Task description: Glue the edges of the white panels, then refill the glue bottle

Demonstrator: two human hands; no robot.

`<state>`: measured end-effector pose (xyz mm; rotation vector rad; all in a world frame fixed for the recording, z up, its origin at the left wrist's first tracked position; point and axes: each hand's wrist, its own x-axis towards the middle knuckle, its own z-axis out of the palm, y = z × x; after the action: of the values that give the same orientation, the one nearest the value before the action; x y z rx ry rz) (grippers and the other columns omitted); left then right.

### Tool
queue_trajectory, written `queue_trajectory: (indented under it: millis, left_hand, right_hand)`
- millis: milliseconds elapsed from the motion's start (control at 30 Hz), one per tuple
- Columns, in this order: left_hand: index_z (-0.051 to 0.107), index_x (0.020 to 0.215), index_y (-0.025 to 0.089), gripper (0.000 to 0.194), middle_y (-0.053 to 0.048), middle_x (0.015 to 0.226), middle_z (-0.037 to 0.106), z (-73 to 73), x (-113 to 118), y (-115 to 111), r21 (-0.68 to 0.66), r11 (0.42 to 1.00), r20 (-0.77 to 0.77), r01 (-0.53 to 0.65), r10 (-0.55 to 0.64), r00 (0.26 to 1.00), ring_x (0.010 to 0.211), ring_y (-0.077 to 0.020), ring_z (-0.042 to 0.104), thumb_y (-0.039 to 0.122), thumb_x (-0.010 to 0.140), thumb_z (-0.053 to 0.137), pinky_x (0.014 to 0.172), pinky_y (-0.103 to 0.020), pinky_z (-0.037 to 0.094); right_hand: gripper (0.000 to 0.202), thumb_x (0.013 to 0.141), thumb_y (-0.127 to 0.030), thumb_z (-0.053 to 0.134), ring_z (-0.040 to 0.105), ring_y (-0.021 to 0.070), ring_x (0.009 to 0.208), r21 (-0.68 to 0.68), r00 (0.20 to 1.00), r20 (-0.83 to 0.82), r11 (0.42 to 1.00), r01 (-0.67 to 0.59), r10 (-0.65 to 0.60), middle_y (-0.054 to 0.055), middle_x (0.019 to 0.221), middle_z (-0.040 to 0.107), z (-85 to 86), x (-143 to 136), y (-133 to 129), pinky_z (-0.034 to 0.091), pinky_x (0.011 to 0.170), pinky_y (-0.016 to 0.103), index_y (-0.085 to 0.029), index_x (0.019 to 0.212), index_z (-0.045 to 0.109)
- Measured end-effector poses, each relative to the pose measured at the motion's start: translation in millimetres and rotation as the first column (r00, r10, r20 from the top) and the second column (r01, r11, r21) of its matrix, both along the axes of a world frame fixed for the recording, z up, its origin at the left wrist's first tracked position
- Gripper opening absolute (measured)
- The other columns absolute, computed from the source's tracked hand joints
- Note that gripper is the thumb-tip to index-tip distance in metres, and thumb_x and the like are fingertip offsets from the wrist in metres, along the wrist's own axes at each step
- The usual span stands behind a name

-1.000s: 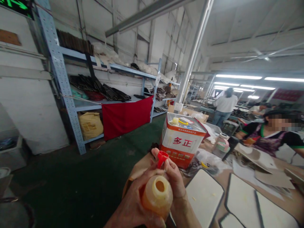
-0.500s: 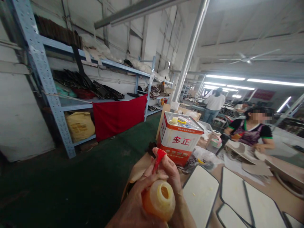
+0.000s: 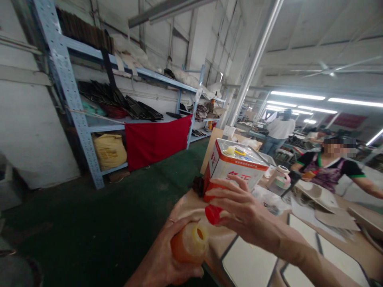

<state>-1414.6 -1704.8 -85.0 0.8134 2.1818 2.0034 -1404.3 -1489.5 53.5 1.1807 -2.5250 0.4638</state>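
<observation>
A translucent plastic bottle with amber contents tilts in my left hand, whose fingers wrap round its body. Its yellowish mouth is uncovered and faces up and to the right. My right hand is closed on a red cap, held apart from the bottle, up and to its right. Fingers cover part of the cap. Just behind the right hand stands a large square tin with a red and white label and a pale spout cap on top; the hand hides some of its front.
Cream panels with dark edges lie on the brown table. Further right are a plastic bag, curved beige pieces and a seated co-worker. Blue shelving with a red cloth stands at the left, across the green floor.
My hands have separated: the right hand has moved up and right with the red cap, while the left keeps hold of the bottle, slightly further left. The view has shifted a little.
</observation>
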Motion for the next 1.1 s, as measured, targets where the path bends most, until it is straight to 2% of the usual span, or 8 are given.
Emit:
queue_trajectory:
  millis: [67, 167, 400, 633, 767, 933, 1033, 1100]
  left_hand:
    - [0.064, 0.119, 0.026, 0.081, -0.01, 0.157, 0.016, 5.2, -1.5, 0.1, -0.026, 0.999, -0.026, -0.038, 0.037, 0.999, 0.138, -0.0415, 0.026, 0.047, 0.043, 0.087, 0.106, -0.047, 0.036]
    - [0.065, 0.118, 0.027, 0.077, -0.011, 0.156, 0.021, 12.4, -2.2, -0.7, -0.048, 0.998, -0.076, -0.042, 0.039, 0.996, 0.134, -0.0404, 0.035, 0.044, 0.045, 0.087, 0.103, -0.046, 0.041]
    - [0.068, 0.113, 0.025, 0.069, -0.013, 0.141, 0.048, 21.5, 1.0, -5.5, -0.095, 0.989, -0.132, -0.116, 0.103, 0.986, 0.123, -0.0372, 0.05, 0.035, 0.046, 0.086, 0.098, -0.045, 0.047]
    - [0.061, 0.118, 0.025, 0.067, -0.011, 0.14, 0.048, 14.5, -10.8, 4.1, -0.029, 0.975, 0.007, -0.22, 0.221, 0.975, 0.132, -0.0356, 0.04, 0.025, 0.053, 0.08, 0.107, -0.052, 0.035]
    - [0.058, 0.12, 0.02, 0.066, -0.013, 0.144, 0.042, 5.6, -24.1, 8.1, 0.164, 0.947, 0.056, -0.277, 0.271, 0.961, 0.135, -0.0332, 0.036, 0.032, 0.058, 0.078, 0.109, -0.049, 0.033]
    - [0.059, 0.119, 0.023, 0.067, -0.01, 0.146, 0.039, 8.4, -28.8, 4.9, 0.24, 0.927, 0.045, -0.287, 0.285, 0.957, 0.137, -0.0345, 0.032, 0.035, 0.057, 0.08, 0.108, -0.047, 0.035]
    - [0.06, 0.118, 0.021, 0.064, -0.011, 0.145, 0.04, 7.9, -28.8, 3.4, 0.275, 0.915, 0.011, -0.294, 0.303, 0.953, 0.135, -0.0342, 0.035, 0.035, 0.058, 0.08, 0.108, -0.046, 0.034]
    - [0.061, 0.114, 0.021, 0.061, -0.012, 0.145, 0.04, 5.6, -30.2, 4.1, 0.267, 0.919, -0.013, -0.29, 0.304, 0.952, 0.133, -0.0343, 0.037, 0.034, 0.058, 0.081, 0.108, -0.048, 0.034]
  right_hand:
    - [0.017, 0.086, -0.007, 0.055, 0.042, 0.0258, 0.13, 0.231, 0.994, -0.097, 0.973, -0.018, 0.041, 0.006, 0.11, 0.069, 4.1, 3.8, -12.7, 0.007, 0.113, 0.052, -0.018, 0.096, 0.065]
    - [0.016, 0.09, -0.008, 0.05, 0.043, 0.0257, 0.128, 0.425, 0.979, -0.155, 0.904, -0.053, 0.13, 0.006, 0.102, 0.07, 5.1, 3.0, -26.8, 0.007, 0.113, 0.054, -0.017, 0.089, 0.062]
    - [0.02, 0.088, -0.01, 0.049, 0.055, 0.0234, 0.106, 0.587, 0.943, -0.162, 0.797, -0.145, 0.291, 0.007, 0.088, 0.07, 11.1, 0.0, -45.3, 0.02, 0.111, 0.052, -0.017, 0.08, 0.066]
    - [0.025, 0.085, -0.016, 0.053, 0.057, 0.0265, 0.089, 0.818, 0.836, -0.225, 0.563, -0.117, 0.501, 0.008, 0.074, 0.07, 21.9, -20.5, -71.7, 0.035, 0.101, 0.051, -0.021, 0.067, 0.07]
    - [0.025, 0.087, -0.014, 0.049, 0.056, 0.0286, 0.099, 0.824, 0.856, -0.232, 0.561, -0.079, 0.461, 0.011, 0.085, 0.071, 33.9, -33.8, -84.4, 0.04, 0.093, 0.052, -0.017, 0.075, 0.07]
    - [0.024, 0.088, -0.012, 0.046, 0.044, 0.0319, 0.123, 0.823, 0.873, -0.291, 0.568, 0.02, 0.392, 0.015, 0.109, 0.066, 43.2, -31.0, -90.9, 0.034, 0.097, 0.052, -0.013, 0.088, 0.069]
    - [0.015, 0.081, -0.011, 0.057, 0.045, 0.0315, 0.122, 0.835, 0.916, -0.239, 0.55, 0.024, 0.322, 0.012, 0.113, 0.066, 48.7, -25.8, -92.5, 0.037, 0.092, 0.048, -0.012, 0.091, 0.068]
    - [0.014, 0.072, -0.012, 0.068, 0.047, 0.0285, 0.12, 0.806, 0.955, -0.199, 0.591, 0.03, 0.222, 0.006, 0.113, 0.067, 52.6, -25.5, -94.1, 0.038, 0.091, 0.045, -0.016, 0.086, 0.068]
